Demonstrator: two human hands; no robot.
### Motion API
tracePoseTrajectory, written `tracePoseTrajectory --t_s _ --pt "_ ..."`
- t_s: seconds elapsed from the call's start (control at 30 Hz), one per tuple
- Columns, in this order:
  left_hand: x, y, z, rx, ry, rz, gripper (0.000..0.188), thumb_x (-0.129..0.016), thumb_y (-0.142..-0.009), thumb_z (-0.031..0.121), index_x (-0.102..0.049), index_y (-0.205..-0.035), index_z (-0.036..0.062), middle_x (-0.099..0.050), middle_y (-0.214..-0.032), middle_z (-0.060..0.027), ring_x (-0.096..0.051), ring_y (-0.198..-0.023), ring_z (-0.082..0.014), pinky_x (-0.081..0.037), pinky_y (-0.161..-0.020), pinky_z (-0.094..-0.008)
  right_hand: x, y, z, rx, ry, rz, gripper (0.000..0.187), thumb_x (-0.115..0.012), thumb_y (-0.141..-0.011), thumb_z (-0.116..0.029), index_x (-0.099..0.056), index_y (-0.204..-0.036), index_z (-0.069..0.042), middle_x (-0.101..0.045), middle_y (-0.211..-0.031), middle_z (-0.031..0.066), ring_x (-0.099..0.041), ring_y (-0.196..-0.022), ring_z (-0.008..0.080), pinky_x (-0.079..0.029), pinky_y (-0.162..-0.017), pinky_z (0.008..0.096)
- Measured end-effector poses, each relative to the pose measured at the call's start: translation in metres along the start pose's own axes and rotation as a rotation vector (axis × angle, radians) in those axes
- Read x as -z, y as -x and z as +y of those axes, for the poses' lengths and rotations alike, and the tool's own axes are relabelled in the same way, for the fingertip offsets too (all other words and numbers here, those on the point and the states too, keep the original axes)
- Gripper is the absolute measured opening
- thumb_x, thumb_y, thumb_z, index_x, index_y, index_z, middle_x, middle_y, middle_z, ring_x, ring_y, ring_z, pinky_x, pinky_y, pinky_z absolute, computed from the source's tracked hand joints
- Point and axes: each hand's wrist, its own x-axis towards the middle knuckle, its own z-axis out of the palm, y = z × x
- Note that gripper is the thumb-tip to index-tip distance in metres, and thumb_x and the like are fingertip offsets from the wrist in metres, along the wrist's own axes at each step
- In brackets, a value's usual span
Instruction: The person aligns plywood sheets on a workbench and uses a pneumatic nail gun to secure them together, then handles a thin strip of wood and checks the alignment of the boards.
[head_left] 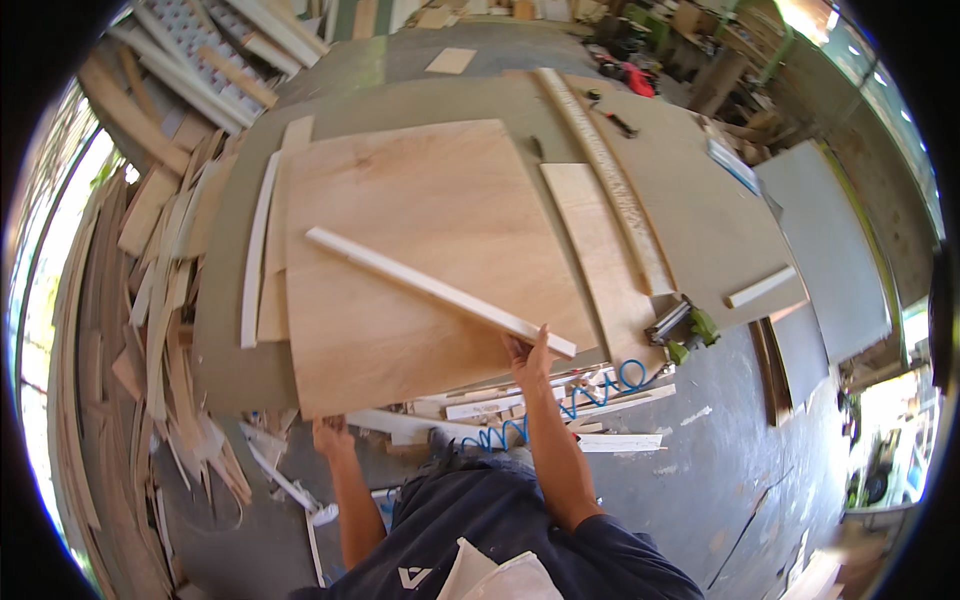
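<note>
A large square plywood sheet [430, 210] lies on the worktable. At its near left corner my left hand [333, 437] is closed on the edge, its fingertips partly hidden. A long pale wooden strip [420, 283] rests slantwise across the sheet, from upper left to lower right. Near the strip's lower right end, my right hand [530, 358] grips it between thumb and fingers. To the right of the sheet lies a narrower plywood board [597, 240]. A green and black nail gun [684, 326] sits at that board's near end.
A blue coiled air hose [570, 408] hangs by the table's near edge, above wood offcuts. A long wooden beam [610, 180] and a short white strip [760, 286] lie on the worktable [690, 190]. Stacked scrap timber [150, 290] stands along the left.
</note>
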Motion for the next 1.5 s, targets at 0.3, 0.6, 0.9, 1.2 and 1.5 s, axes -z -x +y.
tracePoseTrajectory --t_s 0.3,0.6,0.9,1.2,1.5 --pt "-0.026 0.068 -0.043 0.124 -0.072 -0.088 0.035 -0.059 -0.095 0.025 -0.050 -0.113 -0.0024 -0.060 -0.098 -0.0163 -0.064 -0.093 -0.0324 -0.055 -0.086 -0.0461 0.069 0.032 -0.031 0.167 0.708 0.503 0.044 -0.060 -0.087 -0.045 -0.056 -0.090 -0.001 -0.058 -0.079 0.0125 -0.060 -0.062 0.0197 -0.049 -0.049 0.0294" --pt "-0.032 0.074 -0.053 0.080 -0.237 -0.268 0.034 -0.057 -0.096 0.027 -0.054 -0.106 -0.0054 -0.065 -0.095 -0.0212 -0.066 -0.090 -0.0356 -0.056 -0.084 -0.0443 0.081 0.044 -0.018 -0.043 0.300 0.346 0.025 -0.059 -0.088 -0.031 -0.054 -0.087 -0.007 -0.055 -0.070 0.0050 -0.061 -0.062 0.0213 -0.057 -0.058 0.0351" --pt "0.004 0.034 0.014 0.123 -0.294 -0.179 0.045 -0.057 -0.096 0.034 -0.053 -0.112 -0.0076 -0.060 -0.112 -0.0227 -0.060 -0.107 -0.0342 -0.048 -0.097 -0.0466 0.101 0.141 -0.059 -0.163 0.565 0.134 0.029 -0.055 -0.090 -0.022 -0.058 -0.105 0.003 -0.066 -0.095 0.0164 -0.068 -0.081 0.0267 -0.057 -0.072 0.0359" --pt "-0.034 0.114 -0.103 0.246 -0.367 -0.305 0.052 -0.057 -0.096 0.035 -0.044 -0.132 -0.0010 -0.053 -0.123 -0.0143 -0.054 -0.116 -0.0300 -0.044 -0.101 -0.0412 0.230 0.192 -0.147 -0.173 0.694 0.138 0.026 -0.054 -0.093 -0.020 -0.061 -0.103 0.003 -0.068 -0.093 0.0139 -0.068 -0.079 0.0224 -0.055 -0.068 0.0318" --pt "-0.087 0.217 -0.246 0.048 -0.579 -0.058 0.044 -0.056 -0.090 0.024 -0.048 -0.125 0.0004 -0.056 -0.117 -0.0109 -0.057 -0.106 -0.0240 -0.048 -0.085 -0.0378 0.446 0.276 -0.339 0.082 0.527 0.657 0.023 -0.053 -0.091 -0.020 -0.062 -0.098 0.000 -0.068 -0.086 0.0127 -0.068 -0.072 0.0213 -0.055 -0.063 0.0308"
